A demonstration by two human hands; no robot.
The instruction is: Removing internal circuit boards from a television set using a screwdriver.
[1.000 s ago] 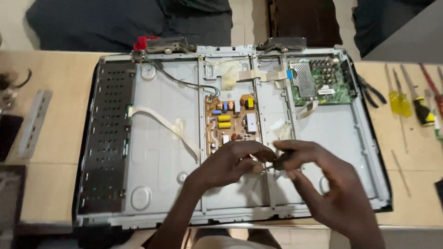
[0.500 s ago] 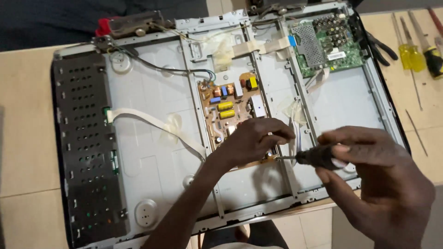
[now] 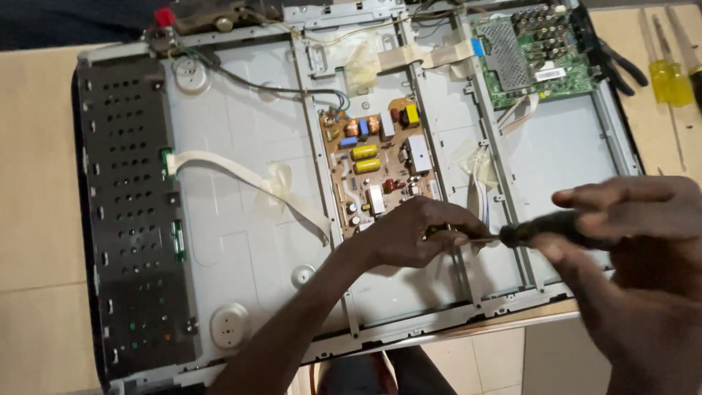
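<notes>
An opened flat television chassis [image 3: 241, 278] lies back-up on a wooden table. My left hand [image 3: 413, 234] rests on the metal panel just below the tan power board [image 3: 376, 172], fingers pinched around the tip of a screwdriver. My right hand [image 3: 636, 219] grips the black handle of that screwdriver [image 3: 537, 230], held nearly level and pointing left at the board's lower right corner. The screw under the tip is hidden by my fingers.
A green circuit board [image 3: 534, 58] sits at the chassis' upper right, a dark perforated panel [image 3: 131, 219] along its left side. A white ribbon cable [image 3: 248, 183] crosses the middle. Yellow-handled screwdrivers [image 3: 669, 77] and black pliers [image 3: 621, 69] lie on the table at right.
The view has shifted so the chassis sits more to the left. Both hands stayed at the board's lower corner; my right hand slid right along the screwdriver handle.
</notes>
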